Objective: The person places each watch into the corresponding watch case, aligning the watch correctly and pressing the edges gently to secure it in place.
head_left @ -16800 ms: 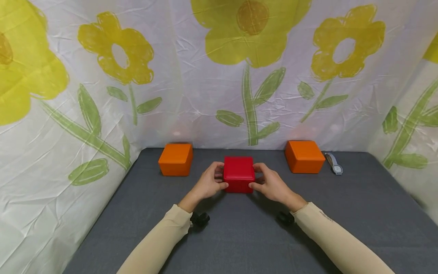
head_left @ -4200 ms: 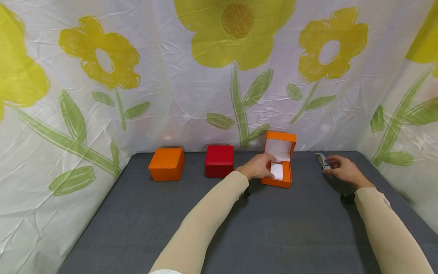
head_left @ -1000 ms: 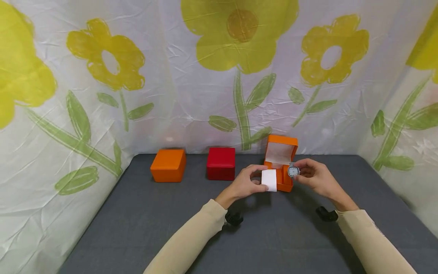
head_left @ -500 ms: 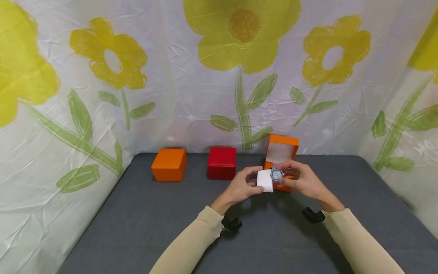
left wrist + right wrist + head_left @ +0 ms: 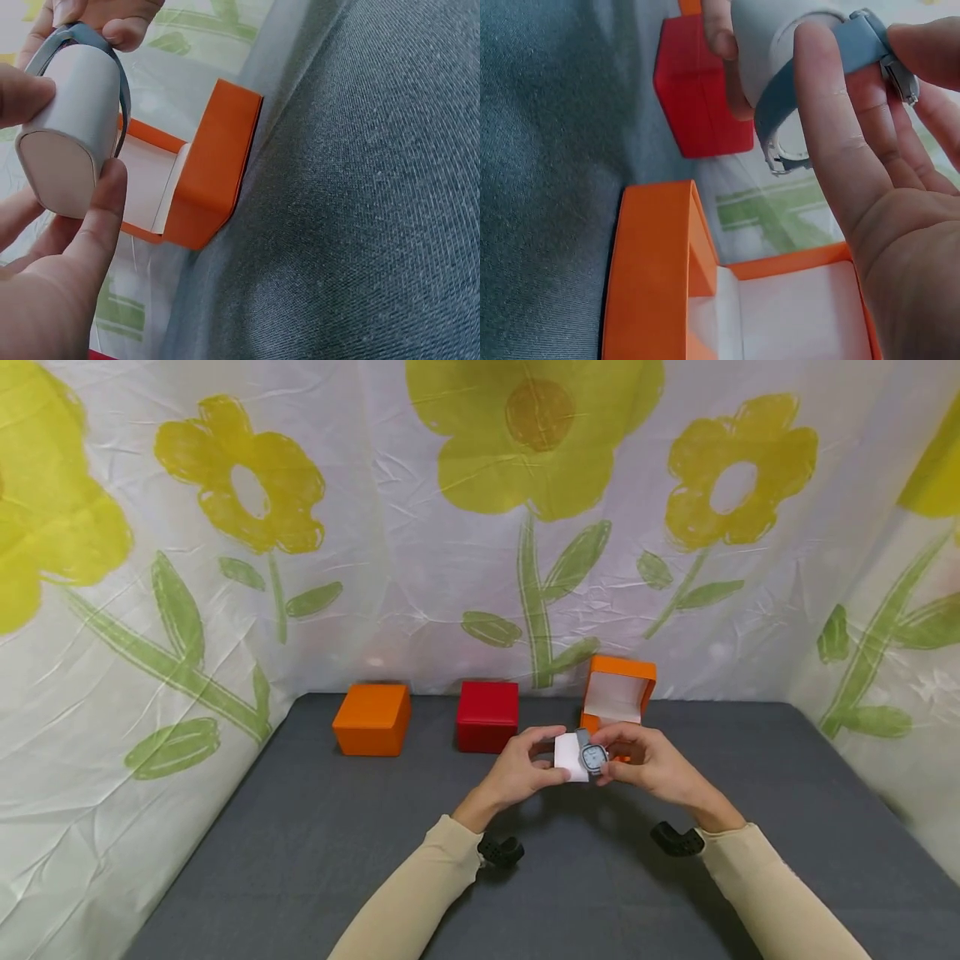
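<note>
My left hand [image 5: 517,772] holds a white watch cushion [image 5: 567,756] by its sides, raised over the table. With my right hand [image 5: 652,768] I pinch a wristwatch [image 5: 594,757] with a square-cornered face at the cushion's right end. In the left wrist view the grey-blue strap [image 5: 126,97] loops around the far end of the cushion [image 5: 79,94]. The right wrist view shows the buckle [image 5: 778,166] hanging on the loop. Just behind both hands stands an orange watch box [image 5: 619,687], its lid up; the hands partly hide its base.
A red box [image 5: 487,718] with its lid down stands left of the open one. Farther left is a second orange box [image 5: 372,720], also closed. A flower-printed curtain [image 5: 420,568] hangs behind the grey table [image 5: 300,860].
The red box was released and sits farther back. The right-hand orange box was opened and its cushion lifted out. My right hand picked up the watch and brought it left onto the cushion's end.
</note>
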### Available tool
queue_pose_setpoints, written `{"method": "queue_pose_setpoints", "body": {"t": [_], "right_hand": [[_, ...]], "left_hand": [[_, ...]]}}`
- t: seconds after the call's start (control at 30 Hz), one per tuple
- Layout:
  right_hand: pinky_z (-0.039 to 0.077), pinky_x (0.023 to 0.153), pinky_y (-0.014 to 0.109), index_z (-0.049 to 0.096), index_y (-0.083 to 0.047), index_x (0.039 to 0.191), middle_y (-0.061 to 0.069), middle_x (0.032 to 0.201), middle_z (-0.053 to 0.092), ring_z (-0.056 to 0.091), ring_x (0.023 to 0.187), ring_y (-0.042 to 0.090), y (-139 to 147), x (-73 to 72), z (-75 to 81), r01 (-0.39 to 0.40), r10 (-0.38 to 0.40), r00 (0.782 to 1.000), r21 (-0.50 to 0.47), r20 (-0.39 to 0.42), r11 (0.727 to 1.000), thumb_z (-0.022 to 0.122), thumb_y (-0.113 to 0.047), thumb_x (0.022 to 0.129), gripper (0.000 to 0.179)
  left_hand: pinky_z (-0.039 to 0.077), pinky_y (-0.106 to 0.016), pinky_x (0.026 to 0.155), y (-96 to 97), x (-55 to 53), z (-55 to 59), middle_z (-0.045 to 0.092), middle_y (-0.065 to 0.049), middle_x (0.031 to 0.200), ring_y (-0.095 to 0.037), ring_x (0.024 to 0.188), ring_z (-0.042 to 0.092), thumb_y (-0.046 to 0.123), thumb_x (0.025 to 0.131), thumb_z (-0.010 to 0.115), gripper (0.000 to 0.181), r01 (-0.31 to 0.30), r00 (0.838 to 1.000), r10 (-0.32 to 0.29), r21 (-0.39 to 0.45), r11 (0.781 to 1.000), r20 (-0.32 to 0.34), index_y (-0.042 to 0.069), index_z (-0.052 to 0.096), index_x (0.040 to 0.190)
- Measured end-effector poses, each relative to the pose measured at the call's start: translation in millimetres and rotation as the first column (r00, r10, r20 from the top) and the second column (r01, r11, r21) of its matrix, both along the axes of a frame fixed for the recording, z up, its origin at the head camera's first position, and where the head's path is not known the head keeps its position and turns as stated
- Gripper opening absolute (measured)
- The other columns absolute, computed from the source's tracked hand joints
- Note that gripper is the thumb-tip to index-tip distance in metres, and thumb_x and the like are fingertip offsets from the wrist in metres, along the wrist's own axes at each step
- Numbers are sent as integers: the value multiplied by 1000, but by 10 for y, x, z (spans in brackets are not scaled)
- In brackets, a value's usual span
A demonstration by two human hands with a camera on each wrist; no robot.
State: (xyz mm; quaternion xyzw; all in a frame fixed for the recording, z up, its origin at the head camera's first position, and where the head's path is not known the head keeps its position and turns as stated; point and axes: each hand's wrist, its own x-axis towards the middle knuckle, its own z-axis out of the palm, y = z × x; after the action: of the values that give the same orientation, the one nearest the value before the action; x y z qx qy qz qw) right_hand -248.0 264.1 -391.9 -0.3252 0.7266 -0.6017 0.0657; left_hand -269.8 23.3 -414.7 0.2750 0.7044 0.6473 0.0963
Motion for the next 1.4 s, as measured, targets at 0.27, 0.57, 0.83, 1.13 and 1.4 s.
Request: {"method": "queue_pose_setpoints", "body": {"t": [0.27,0.57,0.83,1.13,1.4], "right_hand": [[56,73,41,54,7,121,24,111,54,61,84,32,-64,38,-1,46,-41,995,52,-90,998,61,10,87,34],[52,83,43,50,-13,132,5,117,57,60,98,20,-218,116,-23,328,-233,912,259,-337,909,76,-11,82,56],[53,80,33,53,-9,129,4,124,57,58,96,15,-290,119,-63,456,-260,776,227,-575,860,79,1,75,61],[54,78,29,54,-9,129,4,123,58,57,98,16,-282,111,-87,460,-272,760,193,-590,866,79,3,74,61],[56,72,39,54,-6,129,8,124,57,59,96,19,-275,107,-116,460,-267,705,136,-657,877,76,10,72,63]], "left_hand": [[51,-33,89,6,-97,-131,50,-9,126,-33,113,55,3,79,76,57,-79,997,79,4,997,25,7,55,133],[51,-34,89,-16,-92,-79,49,-12,131,-36,112,54,3,81,74,56,-107,994,106,60,992,23,4,53,133],[51,-34,90,-20,-56,-39,48,-11,133,-37,113,54,4,80,75,59,-103,995,101,72,992,25,2,52,134],[50,-38,92,-14,-55,-22,45,-12,134,-35,117,52,0,77,77,66,-77,996,74,71,994,49,4,49,137],[48,-40,95,-15,-48,4,42,-16,136,-36,120,50,-1,78,76,68,-58,998,56,84,995,24,1,45,139]]}}
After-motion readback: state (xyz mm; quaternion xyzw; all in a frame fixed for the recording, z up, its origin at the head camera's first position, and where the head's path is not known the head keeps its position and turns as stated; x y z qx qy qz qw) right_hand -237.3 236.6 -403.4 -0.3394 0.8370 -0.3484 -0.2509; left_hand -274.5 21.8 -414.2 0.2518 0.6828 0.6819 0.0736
